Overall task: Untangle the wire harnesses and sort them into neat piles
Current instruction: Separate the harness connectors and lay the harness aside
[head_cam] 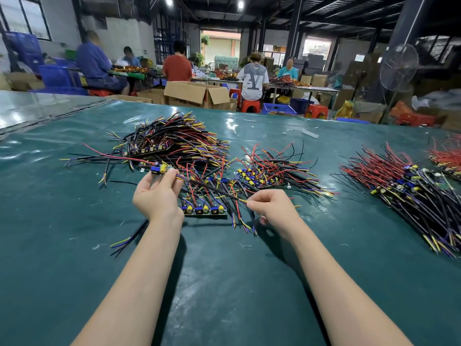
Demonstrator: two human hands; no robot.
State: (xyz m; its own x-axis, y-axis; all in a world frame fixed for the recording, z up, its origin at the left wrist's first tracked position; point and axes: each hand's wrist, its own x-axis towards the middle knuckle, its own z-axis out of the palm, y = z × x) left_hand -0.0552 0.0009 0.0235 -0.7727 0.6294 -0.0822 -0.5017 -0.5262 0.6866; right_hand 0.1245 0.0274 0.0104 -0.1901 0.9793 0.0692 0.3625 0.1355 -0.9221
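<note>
Left hand [157, 193] and right hand [272, 208] pinch one wire harness [160, 169] by its ends; piles [174, 141] look sorted, one small tangle [199, 209] left.

Green table cover [224, 283] lying glossy, catching glare at far left. White scrap [310, 133] sitting on it near far edge. Open cardboard box [189, 92] standing just past table. Person in red shirt [177, 67] sitting back to camera, person in blue [93, 62] sitting further left, kinda blurry. Person in grey-white tee [252, 82] perching on red stool [250, 105], blue basket [278, 108] sitting on floor beside it. Blue crates [53, 74] piling by left wall. Pedestal fan [398, 67] standing at right. Ceiling lights [240, 4] glowing overhead.
</note>
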